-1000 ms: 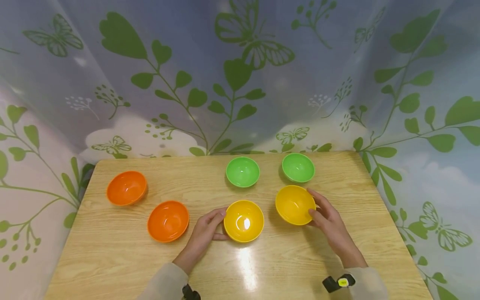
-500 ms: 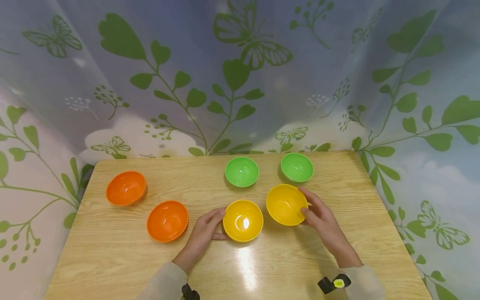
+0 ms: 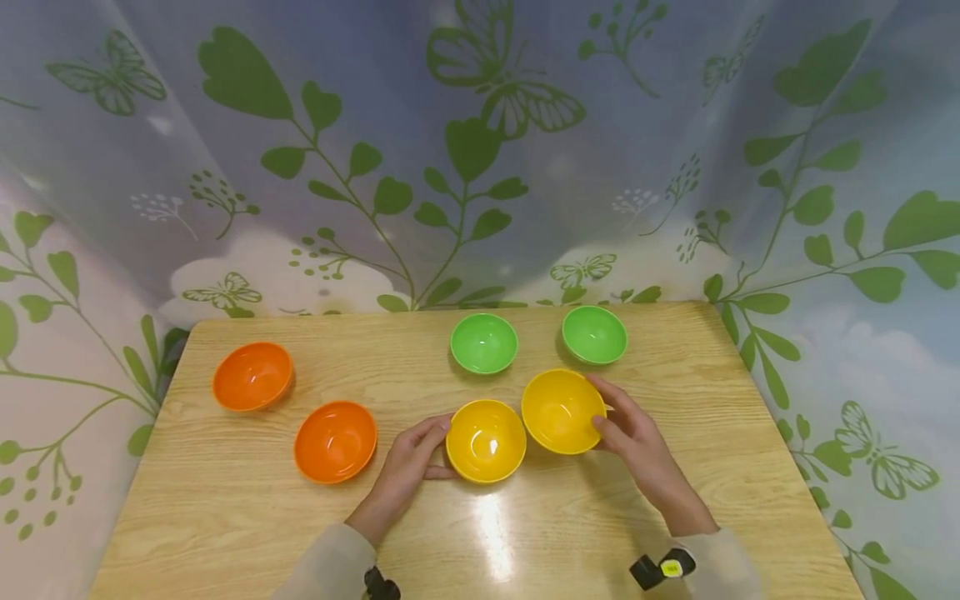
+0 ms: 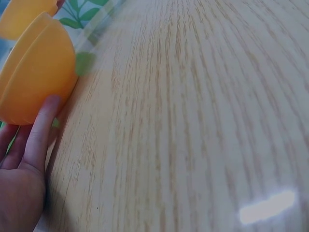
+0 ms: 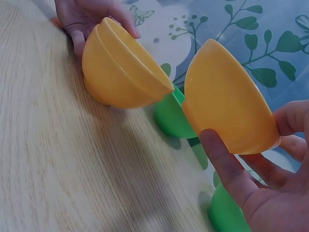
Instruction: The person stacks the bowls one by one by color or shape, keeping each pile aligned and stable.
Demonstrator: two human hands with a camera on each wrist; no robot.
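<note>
Near the table's middle, my left hand [image 3: 407, 460] grips a yellow bowl [image 3: 486, 442] at its left side, thumb by the rim. In the right wrist view this yellow bowl [image 5: 118, 72] shows a second rim line below the top one, like two bowls nested. My right hand [image 3: 647, 454] holds another yellow bowl [image 3: 564, 412] by its right side, thumb at the rim and fingers underneath. That yellow bowl [image 5: 227, 104] is tilted and raised off the table, close to the upper right of the left one.
Behind the yellow bowls, two green bowls [image 3: 483, 343] [image 3: 595, 335] stand near the back edge of the wooden table [image 3: 225, 500]. Two orange bowls [image 3: 253, 377] [image 3: 335, 442] are on the left. A patterned curtain [image 3: 360, 100] hangs behind the table.
My right hand has carried its yellow bowl leftward, near the one in my left hand. The left hand and the green and orange bowls have stayed in place.
</note>
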